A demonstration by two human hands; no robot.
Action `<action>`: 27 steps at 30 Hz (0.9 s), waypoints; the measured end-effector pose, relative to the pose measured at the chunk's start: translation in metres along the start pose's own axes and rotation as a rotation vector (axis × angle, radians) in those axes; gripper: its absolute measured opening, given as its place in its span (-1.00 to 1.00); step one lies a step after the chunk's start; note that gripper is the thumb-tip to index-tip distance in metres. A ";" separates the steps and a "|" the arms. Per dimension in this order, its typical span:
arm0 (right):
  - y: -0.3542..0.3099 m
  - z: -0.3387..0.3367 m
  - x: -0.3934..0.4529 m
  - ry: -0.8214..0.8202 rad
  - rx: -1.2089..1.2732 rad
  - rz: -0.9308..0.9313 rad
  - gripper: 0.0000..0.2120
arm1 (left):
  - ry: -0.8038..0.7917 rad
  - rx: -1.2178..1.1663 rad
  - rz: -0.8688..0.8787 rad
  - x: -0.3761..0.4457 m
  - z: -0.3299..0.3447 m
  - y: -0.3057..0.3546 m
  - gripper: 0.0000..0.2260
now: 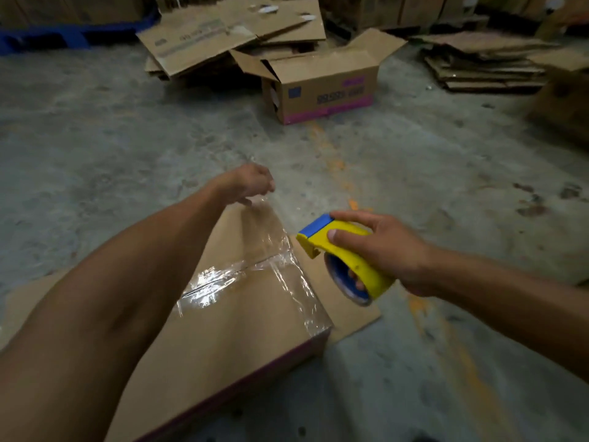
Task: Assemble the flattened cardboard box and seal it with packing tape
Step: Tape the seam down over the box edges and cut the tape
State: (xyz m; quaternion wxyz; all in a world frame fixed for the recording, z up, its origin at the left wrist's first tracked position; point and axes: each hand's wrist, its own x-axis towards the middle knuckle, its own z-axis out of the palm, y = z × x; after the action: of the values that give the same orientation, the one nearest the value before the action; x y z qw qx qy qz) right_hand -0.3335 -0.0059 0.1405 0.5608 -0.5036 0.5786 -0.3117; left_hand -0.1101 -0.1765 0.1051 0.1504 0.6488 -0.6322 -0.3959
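Taping up the box on the floor

Our right hand (385,250) is wrapped around the yellow tape dispenser (344,256), just off the box's right edge. Our left hand (248,183) reaches to the far edge, fingers curled near loose clear tape (271,250), can't tell if pinching. The closed cardboard box (223,330) sits on the concrete floor (127,138), an open box (322,84) farther back.

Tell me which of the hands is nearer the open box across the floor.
Left. The left hand reaches forward past the far edge of the taped box, toward the open box. The right hand sits nearer the person, gripping the tape dispenser.
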 end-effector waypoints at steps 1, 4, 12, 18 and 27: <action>0.006 0.010 0.001 0.027 0.030 -0.001 -0.62 | 0.033 0.082 0.049 0.006 0.003 0.002 -0.82; 0.015 0.032 0.016 0.096 -0.015 -0.027 -0.59 | 0.097 0.264 0.107 0.022 0.003 -0.009 -0.82; 0.018 0.067 0.043 0.099 -0.085 -0.056 -0.53 | 0.229 0.262 0.133 0.034 0.001 -0.051 -0.84; 0.017 0.069 0.042 0.096 -0.074 -0.016 -0.58 | 0.231 0.277 0.148 0.044 0.007 -0.060 -0.86; 0.011 0.073 0.042 0.088 -0.056 0.021 -0.56 | 0.168 0.289 0.093 0.057 0.014 -0.060 -0.85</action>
State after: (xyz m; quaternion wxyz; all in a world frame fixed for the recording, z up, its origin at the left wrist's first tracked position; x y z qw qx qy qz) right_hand -0.2597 -0.0273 0.1035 0.5236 -0.4988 0.6167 -0.3112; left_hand -0.0843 -0.2161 0.0360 0.1262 0.6647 -0.6968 -0.2379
